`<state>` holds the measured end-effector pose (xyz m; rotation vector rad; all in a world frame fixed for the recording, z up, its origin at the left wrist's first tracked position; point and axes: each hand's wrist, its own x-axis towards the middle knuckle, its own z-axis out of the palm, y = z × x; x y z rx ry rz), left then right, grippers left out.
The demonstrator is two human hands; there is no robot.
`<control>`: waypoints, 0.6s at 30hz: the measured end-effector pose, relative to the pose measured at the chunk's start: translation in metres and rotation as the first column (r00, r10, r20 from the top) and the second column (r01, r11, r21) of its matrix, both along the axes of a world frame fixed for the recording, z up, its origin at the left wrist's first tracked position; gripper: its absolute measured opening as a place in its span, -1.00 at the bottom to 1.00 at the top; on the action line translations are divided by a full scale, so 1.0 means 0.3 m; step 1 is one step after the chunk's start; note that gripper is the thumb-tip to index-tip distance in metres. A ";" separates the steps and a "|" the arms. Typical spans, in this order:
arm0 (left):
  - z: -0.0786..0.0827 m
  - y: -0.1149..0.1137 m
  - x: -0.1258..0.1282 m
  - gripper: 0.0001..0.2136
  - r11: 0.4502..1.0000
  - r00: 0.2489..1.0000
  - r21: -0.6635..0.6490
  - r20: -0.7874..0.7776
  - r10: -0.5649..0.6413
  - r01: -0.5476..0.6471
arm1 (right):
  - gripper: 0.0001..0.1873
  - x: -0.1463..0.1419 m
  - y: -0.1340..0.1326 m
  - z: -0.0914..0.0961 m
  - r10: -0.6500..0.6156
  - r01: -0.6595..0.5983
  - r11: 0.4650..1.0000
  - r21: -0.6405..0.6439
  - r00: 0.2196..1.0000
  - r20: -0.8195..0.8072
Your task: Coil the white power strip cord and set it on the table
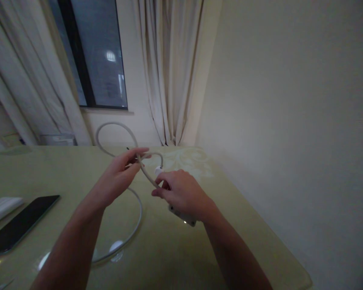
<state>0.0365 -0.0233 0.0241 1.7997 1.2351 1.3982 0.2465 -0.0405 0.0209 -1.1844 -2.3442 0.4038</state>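
A thick white cable [140, 209] loops above and across the table. My left hand [121, 171] pinches it near the middle, and a loop stands up behind the fingers. My right hand [183, 191] grips the same cable a little nearer to me, thumb and fingers closed on it. Just beyond the right fingers, a short bend of the cable runs down to a white end piece [159, 170], partly covered by the hand. Beneath the right hand shows part of a white block with dark spots [183, 216]; most of it is hidden.
Both hands are over a pale green glossy table [230, 241], its right edge along a plain wall [290, 100]. To the left lie a black flat slab [22, 223] and a white long object [3, 207]. Curtains [172, 72] and a window [99, 52] are behind.
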 end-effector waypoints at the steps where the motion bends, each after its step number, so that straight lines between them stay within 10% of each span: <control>1: 0.000 0.000 0.012 -0.56 0.999 1.000 0.036 -0.017 -0.001 0.001 | -0.82 -0.009 0.011 -0.010 -0.026 0.026 1.000 -0.005 0.999 0.023; 8: 0.024 -0.036 0.059 -0.63 0.985 0.999 0.166 0.029 0.033 -0.037 | -0.82 -0.072 0.079 -0.055 -0.065 0.026 0.986 -0.164 0.969 -0.240; 18: 0.055 -0.060 0.077 -0.60 0.987 0.994 0.145 0.100 0.053 -0.067 | -0.73 -0.057 0.117 -0.065 -0.110 0.078 0.994 -0.077 0.662 -0.742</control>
